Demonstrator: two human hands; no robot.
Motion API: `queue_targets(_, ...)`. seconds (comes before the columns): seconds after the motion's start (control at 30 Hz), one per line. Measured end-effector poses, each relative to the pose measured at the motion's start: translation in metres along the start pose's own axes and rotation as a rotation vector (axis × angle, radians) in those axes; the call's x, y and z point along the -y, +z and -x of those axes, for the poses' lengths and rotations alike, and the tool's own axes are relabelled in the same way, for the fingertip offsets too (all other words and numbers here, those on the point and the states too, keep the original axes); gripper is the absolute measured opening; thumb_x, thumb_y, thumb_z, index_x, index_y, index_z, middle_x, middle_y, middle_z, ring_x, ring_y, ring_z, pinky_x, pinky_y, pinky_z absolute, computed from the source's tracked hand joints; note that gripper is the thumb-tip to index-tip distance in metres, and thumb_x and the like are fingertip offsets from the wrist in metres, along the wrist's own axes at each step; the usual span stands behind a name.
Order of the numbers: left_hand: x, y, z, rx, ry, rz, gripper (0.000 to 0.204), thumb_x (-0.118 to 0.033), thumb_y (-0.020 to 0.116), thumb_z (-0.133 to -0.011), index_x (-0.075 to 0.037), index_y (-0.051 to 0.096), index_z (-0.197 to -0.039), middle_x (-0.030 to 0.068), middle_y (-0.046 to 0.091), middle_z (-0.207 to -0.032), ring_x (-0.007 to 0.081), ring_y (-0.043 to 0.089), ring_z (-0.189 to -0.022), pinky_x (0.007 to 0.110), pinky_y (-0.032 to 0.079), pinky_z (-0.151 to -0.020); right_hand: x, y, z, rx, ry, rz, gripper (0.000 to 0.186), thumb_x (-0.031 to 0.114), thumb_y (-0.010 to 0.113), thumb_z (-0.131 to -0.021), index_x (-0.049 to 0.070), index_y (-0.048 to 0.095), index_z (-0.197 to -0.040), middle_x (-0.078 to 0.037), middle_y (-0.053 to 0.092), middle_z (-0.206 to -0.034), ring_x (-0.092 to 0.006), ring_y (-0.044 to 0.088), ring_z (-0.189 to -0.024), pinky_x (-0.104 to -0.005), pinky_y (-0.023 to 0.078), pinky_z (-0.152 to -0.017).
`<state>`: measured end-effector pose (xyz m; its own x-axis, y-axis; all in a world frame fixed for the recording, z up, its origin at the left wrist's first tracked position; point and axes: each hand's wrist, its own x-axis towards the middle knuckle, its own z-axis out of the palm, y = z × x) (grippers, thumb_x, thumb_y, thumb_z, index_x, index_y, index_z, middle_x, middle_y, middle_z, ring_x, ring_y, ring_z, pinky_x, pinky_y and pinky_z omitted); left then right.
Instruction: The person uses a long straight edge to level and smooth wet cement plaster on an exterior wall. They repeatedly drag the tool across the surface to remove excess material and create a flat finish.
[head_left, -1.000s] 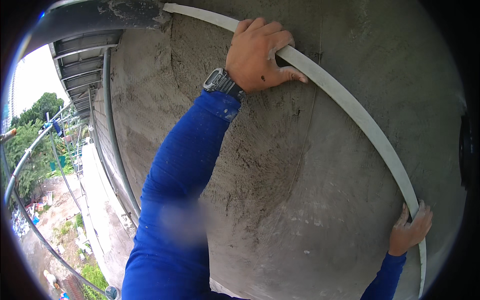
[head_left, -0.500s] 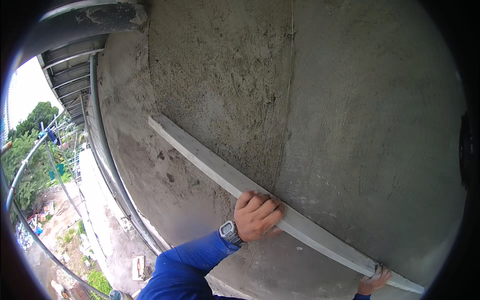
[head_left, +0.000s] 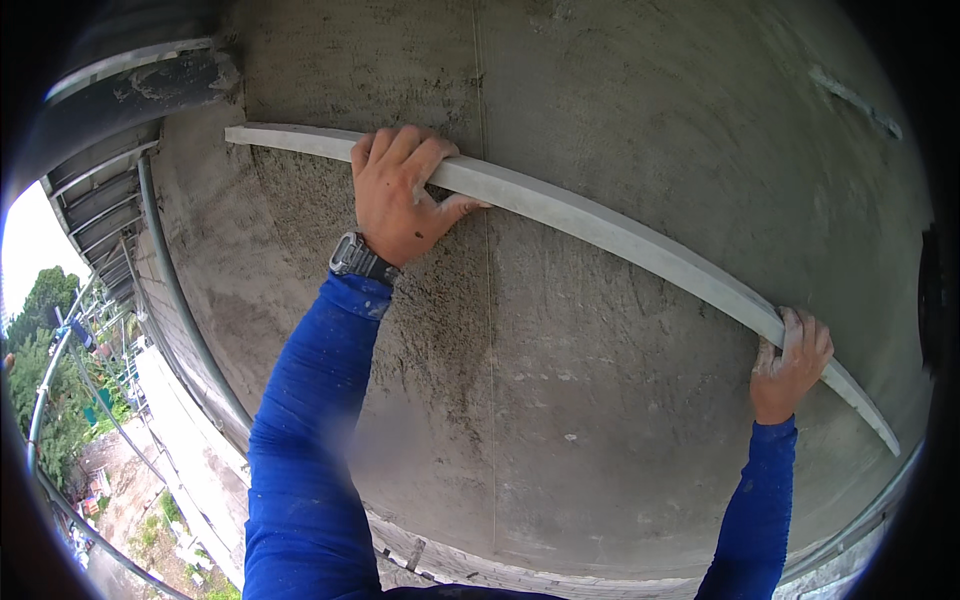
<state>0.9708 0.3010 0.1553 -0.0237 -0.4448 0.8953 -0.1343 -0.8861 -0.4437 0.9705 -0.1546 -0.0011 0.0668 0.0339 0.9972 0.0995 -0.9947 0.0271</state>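
A long pale straightedge bar lies against a grey plastered wall, sloping down from upper left to lower right. My left hand, with a watch at the wrist, grips it toward its left end, fingers over the top edge and thumb below. Near the bar's right end my right hand is closed round it, with grey smears on the fingers. Both arms reach up in blue sleeves. Rough, darker plaster shows under the bar at left; the wall to the right is smoother. A thin string runs down the wall.
At left stand scaffold pipes and a slatted metal platform. A thick dark beam or pipe crosses the upper left. Far below are trees and bare ground. A pale ledge runs along the wall's foot.
Both hands have carried the bar up the wall, and its slope has become shallower at the left. More of both forearms shows. The view has shifted too.
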Motion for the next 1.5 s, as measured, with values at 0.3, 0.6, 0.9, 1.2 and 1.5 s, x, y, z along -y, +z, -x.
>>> queue_targets(0.3, -0.016, 0.007, 0.042, -0.029, 0.037, 0.004, 0.055, -0.061, 0.074, -0.071, -0.011, 0.065, -0.092, 0.0047, 0.062, -0.093, 0.0269, 0.054, -0.087, 0.043, 0.038, -0.087, -0.005, 0.009, 0.052, -0.031, -0.080, -0.023, 0.031, 0.003, 0.063, -0.069, 0.001, 0.062, -0.099, -0.016, 0.060, -0.097, -0.0355, 0.056, -0.088, -0.0465, 0.041, -0.076)
queue_targets(0.6, -0.124, 0.007, 0.121, 0.119, -0.070, 0.185, 0.052, -0.031, 0.079, -0.048, -0.014, 0.068, -0.096, 0.0015, 0.063, -0.098, 0.0246, 0.056, -0.094, 0.044, 0.036, -0.093, -0.055, 0.014, 0.193, -0.013, -0.027, 0.001, 0.027, 0.003, 0.061, -0.076, -0.001, 0.058, -0.103, -0.019, 0.060, -0.101, -0.0397, 0.054, -0.092, -0.0531, 0.041, -0.082)
queue_targets(0.9, -0.101, 0.007, 0.048, 0.128, 0.004, 0.261, 0.055, -0.035, 0.085, -0.054, -0.016, 0.066, -0.101, 0.0021, 0.061, -0.107, 0.0249, 0.055, -0.107, 0.047, 0.036, -0.099, -0.065, -0.005, 0.145, 0.076, 0.041, 0.015, 0.038, 0.010, 0.062, -0.074, 0.000, 0.059, -0.110, -0.018, 0.059, -0.107, -0.0401, 0.052, -0.101, -0.0520, 0.039, -0.090)
queue_targets(1.2, 0.048, -0.003, -0.041, -0.027, 0.126, 0.005, 0.063, -0.062, 0.080, -0.060, -0.013, 0.067, -0.097, 0.0033, 0.064, -0.100, 0.0277, 0.056, -0.096, 0.044, 0.040, -0.095, 0.049, 0.012, 0.019, -0.018, 0.090, -0.015, 0.039, 0.011, 0.071, -0.073, 0.001, 0.062, -0.110, -0.013, 0.062, -0.109, -0.0351, 0.055, -0.101, -0.0448, 0.040, -0.085)
queue_targets(1.5, -0.006, 0.006, 0.096, -0.020, -0.016, 0.084, 0.047, -0.041, 0.078, -0.055, -0.014, 0.067, -0.091, 0.0016, 0.062, -0.093, 0.0252, 0.056, -0.088, 0.045, 0.039, -0.091, 0.016, 0.026, 0.139, 0.032, -0.085, 0.008, 0.031, 0.011, 0.060, -0.081, -0.001, 0.060, -0.109, -0.018, 0.061, -0.107, -0.0396, 0.054, -0.100, -0.0519, 0.040, -0.085)
